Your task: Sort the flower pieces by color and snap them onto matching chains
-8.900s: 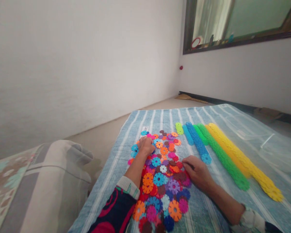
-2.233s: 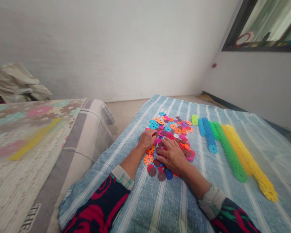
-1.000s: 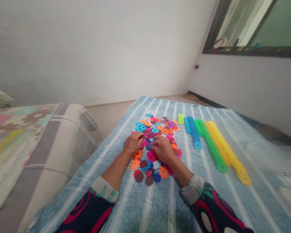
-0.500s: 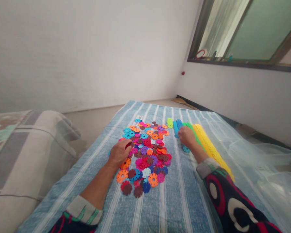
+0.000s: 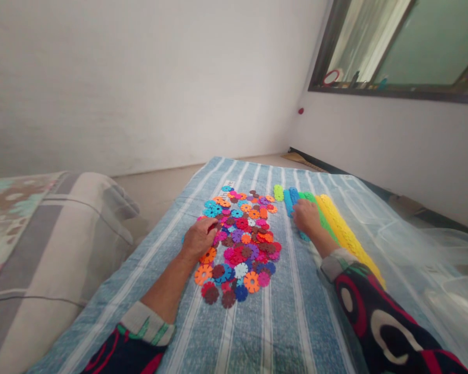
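A heap of flat, flower-shaped plastic discs [image 5: 242, 239] in several colours lies on a blue striped cloth [image 5: 281, 322]. My left hand [image 5: 199, 238] rests at the heap's left edge, fingers curled and pinched on a red disc. My right hand [image 5: 306, 215] lies over the blue stacked row of discs [image 5: 289, 196], fingers closed on it. Beside it run a green row [image 5: 324, 221] and a long yellow row [image 5: 345, 234]. A short lime stack [image 5: 278, 192] sits at the far end.
A folded grey and white mattress [image 5: 62, 244] lies to the left. Clear plastic sheeting [image 5: 421, 244] covers the cloth's right side. White walls stand behind, with a dark-framed window [image 5: 398, 52] at upper right. Bare floor [image 5: 159, 192] lies between mattress and cloth.
My right hand has left the middle of the heap and moved right onto the blue row. My left hand stays at the heap's left edge. The camera has turned right.
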A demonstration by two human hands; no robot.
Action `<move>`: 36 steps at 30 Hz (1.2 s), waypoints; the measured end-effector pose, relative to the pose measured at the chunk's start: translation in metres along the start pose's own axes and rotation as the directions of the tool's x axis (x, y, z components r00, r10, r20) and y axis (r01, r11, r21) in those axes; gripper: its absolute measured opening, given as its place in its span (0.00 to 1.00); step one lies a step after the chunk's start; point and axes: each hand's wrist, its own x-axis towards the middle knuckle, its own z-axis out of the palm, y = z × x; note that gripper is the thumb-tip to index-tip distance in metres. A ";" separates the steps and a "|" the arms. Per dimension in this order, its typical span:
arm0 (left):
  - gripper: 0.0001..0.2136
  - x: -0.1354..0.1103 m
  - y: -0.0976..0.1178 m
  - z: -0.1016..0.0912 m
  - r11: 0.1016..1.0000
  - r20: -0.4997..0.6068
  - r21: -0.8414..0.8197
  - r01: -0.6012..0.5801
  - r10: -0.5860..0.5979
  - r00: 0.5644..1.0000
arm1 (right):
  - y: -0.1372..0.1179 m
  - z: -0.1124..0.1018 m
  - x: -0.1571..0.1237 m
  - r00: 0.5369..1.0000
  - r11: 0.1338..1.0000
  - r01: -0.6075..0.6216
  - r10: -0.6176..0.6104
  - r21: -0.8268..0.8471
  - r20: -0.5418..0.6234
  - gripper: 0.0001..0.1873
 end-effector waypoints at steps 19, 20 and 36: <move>0.13 -0.001 0.002 0.003 1.000 0.008 0.010 -0.005 0.005 1.000 | -0.168 -0.027 -0.092 0.775 0.706 0.612 -0.624 0.356 -0.094 0.15; 0.13 -0.001 0.002 0.003 1.000 0.003 0.007 -0.010 0.010 1.000 | -0.167 -0.025 -0.092 0.782 0.707 0.602 -0.615 0.372 -0.097 0.15; 0.14 0.005 -0.003 -0.004 0.997 -0.016 0.062 -0.039 0.040 0.999 | -0.073 -0.020 -0.057 0.962 0.758 0.257 -0.144 0.599 -0.231 0.09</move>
